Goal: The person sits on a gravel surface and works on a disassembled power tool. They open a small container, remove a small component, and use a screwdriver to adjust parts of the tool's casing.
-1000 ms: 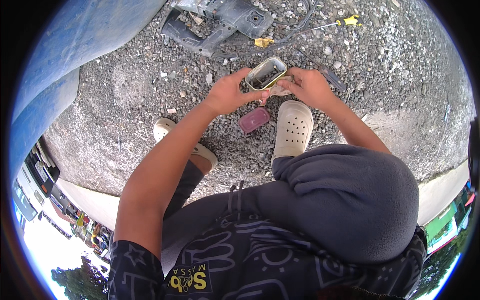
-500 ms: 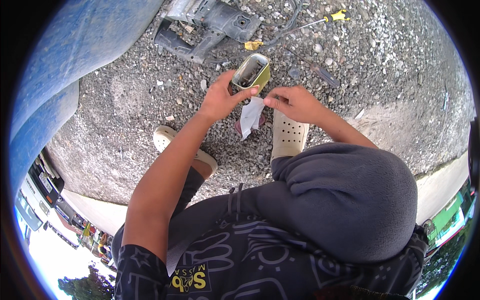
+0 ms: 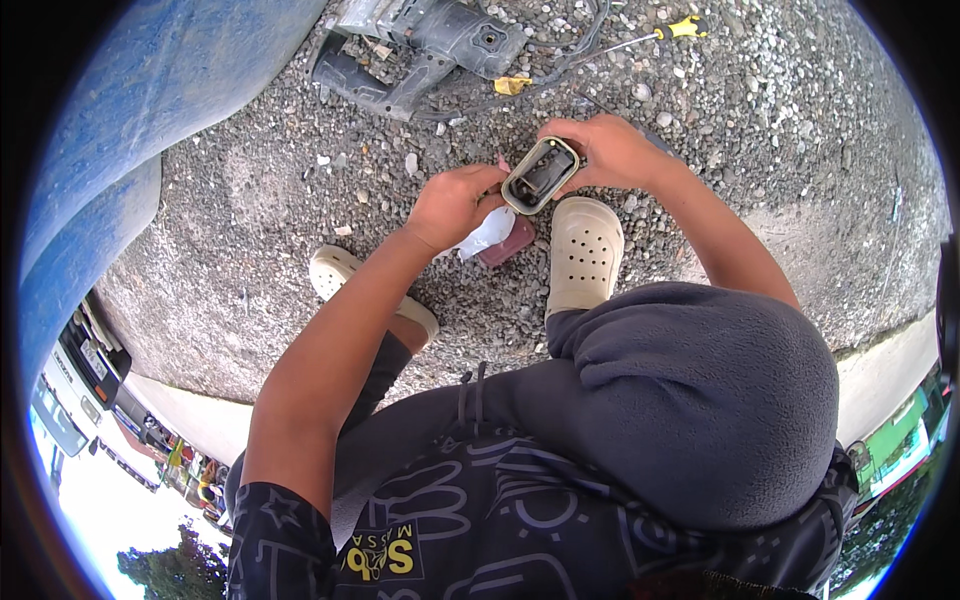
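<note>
Grey oblong housing (image 3: 541, 174) above the gravel (image 3: 760, 130) | right hand (image 3: 606, 150) clamped on its 2 o'clock end | long axis 1-to-7 o'clock | left hand (image 3: 452, 203) at its 8 o'clock, closed on white cloth (image 3: 487, 234), equally near

Cream perforated clogs (image 3: 583, 252), grey gravel (image 3: 800, 130), white rag (image 3: 487, 236), yellow-handled screwdriver (image 3: 688, 27)

Open gravel ground (image 3: 250, 200) lies to the left of the left hand (image 3: 450, 205), with only loose stones on it. Ahead, a grey power tool (image 3: 430, 45), its cable and a yellow-handled screwdriver (image 3: 660, 35) block the way. Below the hands, two cream clogs (image 3: 583, 255) and a pink object (image 3: 508, 243) crowd the ground. Right of the right hand (image 3: 610, 150), the gravel is free.
</note>
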`<action>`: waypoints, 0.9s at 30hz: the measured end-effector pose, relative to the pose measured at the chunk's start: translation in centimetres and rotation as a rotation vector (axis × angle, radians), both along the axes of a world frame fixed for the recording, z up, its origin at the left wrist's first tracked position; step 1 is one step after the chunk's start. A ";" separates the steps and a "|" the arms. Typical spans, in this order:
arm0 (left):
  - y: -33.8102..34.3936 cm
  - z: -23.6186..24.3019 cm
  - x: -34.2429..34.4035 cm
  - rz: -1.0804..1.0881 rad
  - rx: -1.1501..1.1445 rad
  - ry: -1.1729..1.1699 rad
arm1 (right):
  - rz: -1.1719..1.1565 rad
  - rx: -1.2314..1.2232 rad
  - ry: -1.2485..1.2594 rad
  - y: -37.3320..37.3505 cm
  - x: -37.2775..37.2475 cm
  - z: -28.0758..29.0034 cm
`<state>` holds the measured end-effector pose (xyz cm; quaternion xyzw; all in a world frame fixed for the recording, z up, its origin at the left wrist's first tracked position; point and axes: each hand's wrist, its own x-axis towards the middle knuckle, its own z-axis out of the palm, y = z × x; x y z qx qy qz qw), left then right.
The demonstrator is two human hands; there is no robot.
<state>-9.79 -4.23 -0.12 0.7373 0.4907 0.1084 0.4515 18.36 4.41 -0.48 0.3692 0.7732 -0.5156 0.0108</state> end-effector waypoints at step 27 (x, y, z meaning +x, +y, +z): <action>3.2 5.4 -2.9 -0.113 0.122 0.210 | -0.275 -0.083 0.196 -3.0 0.5 2.3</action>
